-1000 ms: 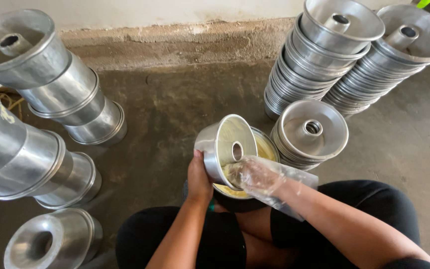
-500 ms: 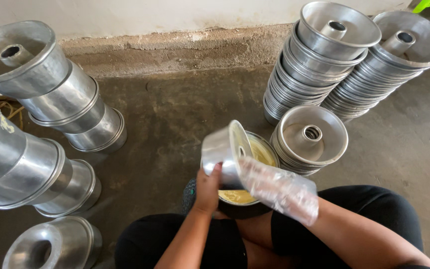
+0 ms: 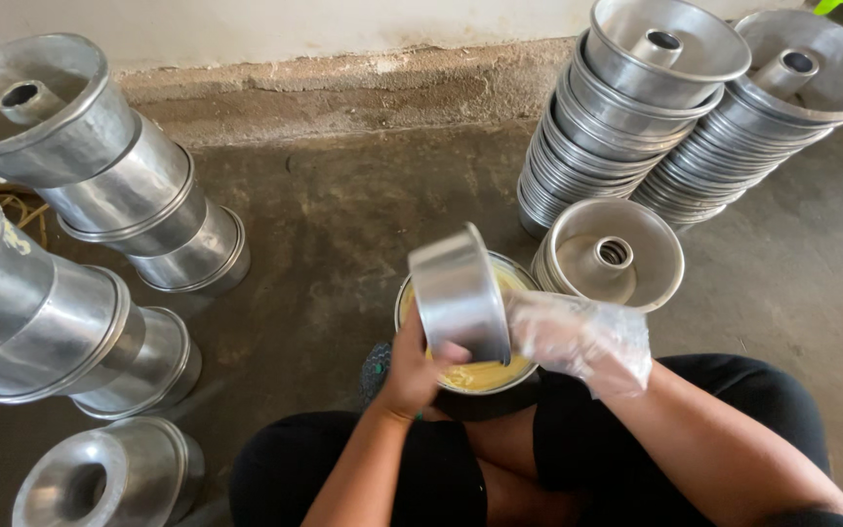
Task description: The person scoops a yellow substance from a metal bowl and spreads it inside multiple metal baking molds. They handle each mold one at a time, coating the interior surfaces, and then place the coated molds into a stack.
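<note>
The left hand (image 3: 412, 371) holds a tilted aluminium tube pan (image 3: 459, 293) from below, over a tin of yellow grease (image 3: 485, 376). The right hand (image 3: 582, 337), in a clear plastic glove, is at the pan's mouth. Stacked pans (image 3: 626, 117) stand on the concrete floor (image 3: 343, 224) behind

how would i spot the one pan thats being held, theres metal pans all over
Find the seated person's black-clad lap at bottom centre, with a round tub of yellow paste above it. The held pan is over that tub, tipped on its side between the bare left hand and plastic-gloved right hand; all others rest on the floor.
</note>
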